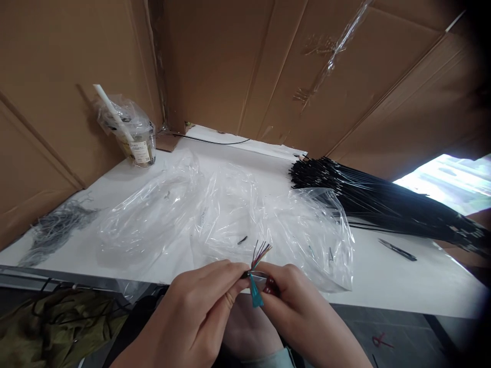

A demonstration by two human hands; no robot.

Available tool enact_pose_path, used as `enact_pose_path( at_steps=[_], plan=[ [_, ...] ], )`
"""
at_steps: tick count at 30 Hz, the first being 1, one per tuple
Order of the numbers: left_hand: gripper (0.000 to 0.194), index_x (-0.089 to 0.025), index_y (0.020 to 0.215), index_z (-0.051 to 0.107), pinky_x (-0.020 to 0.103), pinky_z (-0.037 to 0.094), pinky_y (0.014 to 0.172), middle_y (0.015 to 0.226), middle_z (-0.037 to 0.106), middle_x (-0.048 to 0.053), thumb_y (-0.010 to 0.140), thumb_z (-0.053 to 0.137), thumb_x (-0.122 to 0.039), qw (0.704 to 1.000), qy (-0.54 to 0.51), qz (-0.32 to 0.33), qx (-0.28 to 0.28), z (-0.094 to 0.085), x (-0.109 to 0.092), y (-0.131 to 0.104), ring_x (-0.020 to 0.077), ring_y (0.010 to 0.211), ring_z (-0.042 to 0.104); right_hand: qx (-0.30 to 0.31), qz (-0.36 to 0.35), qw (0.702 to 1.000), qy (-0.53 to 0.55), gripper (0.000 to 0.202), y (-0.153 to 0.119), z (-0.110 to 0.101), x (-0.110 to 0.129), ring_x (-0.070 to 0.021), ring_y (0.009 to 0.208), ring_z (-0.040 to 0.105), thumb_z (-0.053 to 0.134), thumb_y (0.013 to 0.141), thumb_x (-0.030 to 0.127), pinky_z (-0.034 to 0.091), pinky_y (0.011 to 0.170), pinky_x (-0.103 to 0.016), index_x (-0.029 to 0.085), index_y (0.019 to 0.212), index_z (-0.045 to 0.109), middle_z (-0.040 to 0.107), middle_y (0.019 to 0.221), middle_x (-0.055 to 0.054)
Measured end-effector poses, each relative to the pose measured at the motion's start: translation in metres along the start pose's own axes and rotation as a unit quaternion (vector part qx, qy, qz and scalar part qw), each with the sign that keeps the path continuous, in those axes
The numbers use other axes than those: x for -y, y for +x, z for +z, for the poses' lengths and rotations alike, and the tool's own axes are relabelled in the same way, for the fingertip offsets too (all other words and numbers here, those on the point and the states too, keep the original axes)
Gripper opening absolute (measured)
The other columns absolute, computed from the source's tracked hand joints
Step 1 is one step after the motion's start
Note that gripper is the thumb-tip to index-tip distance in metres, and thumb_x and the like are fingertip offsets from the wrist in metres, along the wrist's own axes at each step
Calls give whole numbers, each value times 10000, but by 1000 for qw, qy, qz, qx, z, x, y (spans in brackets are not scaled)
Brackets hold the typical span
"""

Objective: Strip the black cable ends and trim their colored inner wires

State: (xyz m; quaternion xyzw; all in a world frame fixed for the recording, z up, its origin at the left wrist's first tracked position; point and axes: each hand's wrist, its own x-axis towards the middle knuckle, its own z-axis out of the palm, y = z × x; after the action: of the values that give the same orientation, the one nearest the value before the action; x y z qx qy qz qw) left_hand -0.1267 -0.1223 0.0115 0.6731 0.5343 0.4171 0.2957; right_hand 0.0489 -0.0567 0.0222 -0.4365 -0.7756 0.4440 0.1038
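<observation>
A black cable [245, 275] is pinched in my left hand [205, 291]. From its stripped end a fan of thin coloured wires [261, 253] points up and away from me. A strip of teal wrap [256, 294] hangs down from the same end. My right hand [289, 294] is closed around a small red-handled cutting tool [271, 286]; its narrow metal part lies against the cable end, and its exact kind is mostly hidden by my fingers. Both hands meet just over the table's front edge.
Crumpled clear plastic bags [230, 214] spread across the white table [383, 276]. A thick bundle of black cables [368, 194] lies at the right, near a small dark pointed tool [398, 249]. A bagged drink cup [140, 145] and tangled grey strands [61, 227] are left. Cardboard walls [230, 66] surround the back.
</observation>
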Motion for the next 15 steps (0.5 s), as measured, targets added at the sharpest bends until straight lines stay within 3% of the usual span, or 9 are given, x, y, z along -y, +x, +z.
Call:
enact_pose_path(
  at_steps=[3,10,15],
  plan=[
    [253,-261,882,600,227,523,726,863,679,-28,1023,395,-220,1000,-14,-9,23,0,0,2,138,772,658,1,8,1000,11,185,1,0,-1,-121,644,366,479,871,161,297,566,-270,197,691,454,483,656,39],
    [287,-251,919,656,263,527,653,818,688,21,983,387,-176,1000,-3,-18,24,6,0,5,185,719,666,11,4,997,73,154,2,5,-9,-125,658,373,460,866,143,309,598,-272,199,724,483,485,684,34],
    [253,-299,1022,699,247,560,670,885,736,17,954,471,-214,1000,13,13,21,19,12,1,205,757,714,-4,57,990,125,139,-10,7,-15,-127,677,393,460,823,126,302,587,-256,196,704,471,474,695,28]
  ],
)
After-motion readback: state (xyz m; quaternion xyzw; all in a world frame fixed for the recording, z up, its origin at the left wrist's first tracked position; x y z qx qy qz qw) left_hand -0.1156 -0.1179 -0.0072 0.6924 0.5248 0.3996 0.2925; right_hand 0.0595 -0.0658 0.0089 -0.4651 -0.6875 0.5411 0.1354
